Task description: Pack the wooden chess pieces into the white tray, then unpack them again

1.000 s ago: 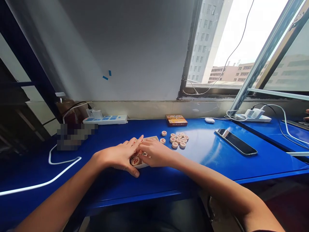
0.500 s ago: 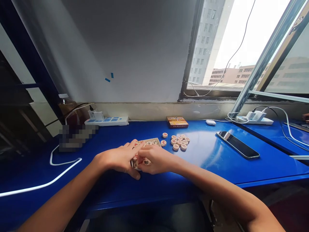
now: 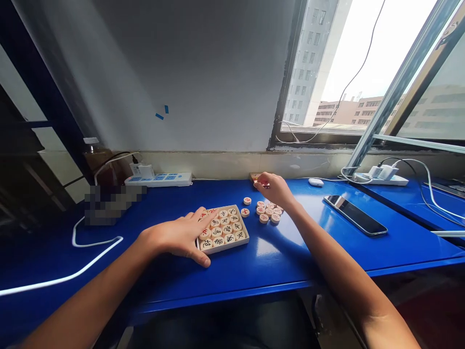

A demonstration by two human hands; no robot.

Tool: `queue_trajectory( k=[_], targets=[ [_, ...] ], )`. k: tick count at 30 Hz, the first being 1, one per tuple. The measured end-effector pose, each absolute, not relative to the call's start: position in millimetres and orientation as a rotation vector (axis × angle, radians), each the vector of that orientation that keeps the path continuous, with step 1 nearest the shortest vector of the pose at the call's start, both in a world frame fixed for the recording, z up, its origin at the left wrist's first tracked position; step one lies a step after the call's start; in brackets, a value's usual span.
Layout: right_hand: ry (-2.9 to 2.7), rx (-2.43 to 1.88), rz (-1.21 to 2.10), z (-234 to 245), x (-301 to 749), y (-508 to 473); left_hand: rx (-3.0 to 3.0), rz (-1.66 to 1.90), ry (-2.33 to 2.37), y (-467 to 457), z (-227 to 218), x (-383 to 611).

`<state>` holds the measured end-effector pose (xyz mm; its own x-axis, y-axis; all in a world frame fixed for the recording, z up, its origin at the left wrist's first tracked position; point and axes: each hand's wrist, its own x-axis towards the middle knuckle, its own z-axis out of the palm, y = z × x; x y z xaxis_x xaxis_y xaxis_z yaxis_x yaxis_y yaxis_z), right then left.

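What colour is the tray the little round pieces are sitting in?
The tray is off-white, a bit creamy; the head view shows it best.

We had a shallow off-white tray [image 3: 235, 244] flat on the blue desk [image 3: 225, 281], slightly angled, left end partly covered, w/ round wooden pcs [image 3: 227, 229] in rows, face up, mostly blk chars, some red. Just R of it we saw two loose pcs [image 3: 245, 212], red chars up, nr a tight cluster [image 3: 269, 212] of others; behind, a small box [image 3: 255, 177], partly hidden.
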<state>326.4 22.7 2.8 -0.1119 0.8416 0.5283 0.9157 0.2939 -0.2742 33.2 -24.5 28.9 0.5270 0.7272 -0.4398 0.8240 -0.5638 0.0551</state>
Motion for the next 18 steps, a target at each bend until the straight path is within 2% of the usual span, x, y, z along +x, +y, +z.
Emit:
queue_trajectory(
  k=[10,18],
  targets=[
    [-2.354,-1.669,0.125,-24,299,21,2.505,-0.556,1.315,-23,27,31],
    [-2.616,-1.757,0.220,-18,287,8,2.506,-0.558,1.315,-23,28,33]
  ],
)
